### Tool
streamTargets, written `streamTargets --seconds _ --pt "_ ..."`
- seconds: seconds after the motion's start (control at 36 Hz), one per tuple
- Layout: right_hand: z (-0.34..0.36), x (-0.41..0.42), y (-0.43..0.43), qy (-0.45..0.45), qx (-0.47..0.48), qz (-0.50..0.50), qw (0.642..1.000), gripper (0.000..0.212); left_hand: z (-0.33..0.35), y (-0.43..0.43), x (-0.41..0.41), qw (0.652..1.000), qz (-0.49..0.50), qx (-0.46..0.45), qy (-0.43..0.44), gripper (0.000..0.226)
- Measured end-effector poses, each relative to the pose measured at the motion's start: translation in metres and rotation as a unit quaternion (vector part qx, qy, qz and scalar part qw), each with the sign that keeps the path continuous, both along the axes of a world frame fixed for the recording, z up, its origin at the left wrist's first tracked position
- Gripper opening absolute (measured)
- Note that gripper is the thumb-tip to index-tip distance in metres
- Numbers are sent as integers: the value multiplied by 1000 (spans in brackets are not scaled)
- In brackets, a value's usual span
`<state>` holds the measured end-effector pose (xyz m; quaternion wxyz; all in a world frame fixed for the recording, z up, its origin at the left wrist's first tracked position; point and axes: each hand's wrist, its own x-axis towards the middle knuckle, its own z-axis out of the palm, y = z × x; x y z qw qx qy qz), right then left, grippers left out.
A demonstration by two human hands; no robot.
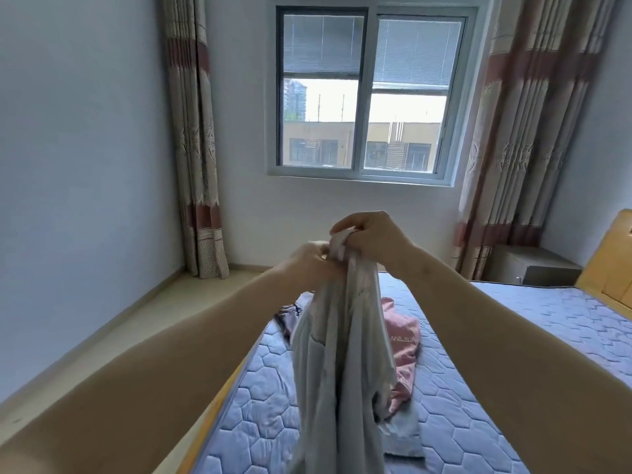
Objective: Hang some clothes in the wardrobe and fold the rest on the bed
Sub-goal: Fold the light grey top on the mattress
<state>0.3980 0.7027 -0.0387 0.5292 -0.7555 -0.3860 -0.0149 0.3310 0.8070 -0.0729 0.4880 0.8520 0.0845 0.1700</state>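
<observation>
We hold a pale grey garment (342, 354) up above the near end of the bed (513, 336), bunched at its top edge. Our left grip (309, 265) is clamped on that top edge, fingers curled into the cloth. Our right grip (371, 239) sits just beside it and slightly higher, with the fabric pinched in its closed fingers. The two grips almost touch. From them the garment hangs down in long loose folds towards the bed's quilted blue mattress.

A pale grey piece of cloth (403, 437) lies flat on the bed under the hanging folds; we cannot tell whether it belongs to the same garment. A pink garment (403, 340) with lettering lies crumpled on the bed behind the grey one. A dark purplish garment (287, 316) lies at the bed's left edge, partly hidden.

A wooden headboard (612, 268) stands at the bed's right end, with a grey bedside cabinet (533, 265) beyond it. On the wall beyond the bed is a window (372, 94), with a striped curtain (195, 148) to its left and another curtain (519, 148) to its right.
</observation>
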Motion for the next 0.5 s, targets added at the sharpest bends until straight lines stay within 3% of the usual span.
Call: streamTargets --seconds 0.08,0.14,0.25,0.36,0.44,0.5 --pt "-7 4 -2 50 54 -29 997 11 5 14 4 989 68 -107 -80 29" --pt "-18 7 -2 64 40 -38 996 11 16 21 6 966 95 -203 -128 33" --pt "-40 11 -4 59 -53 9 997 34 43 30 3 933 93 -295 -182 35" --pt "-52 14 -7 71 -213 44 973 16 58 46 -5 897 102 -379 -202 31" --pt "-58 19 -8 90 -303 41 948 11 60 64 -8 905 121 -353 -203 24" --pt "-57 26 -9 77 -256 -31 963 19 56 76 -12 928 186 -270 -177 17"
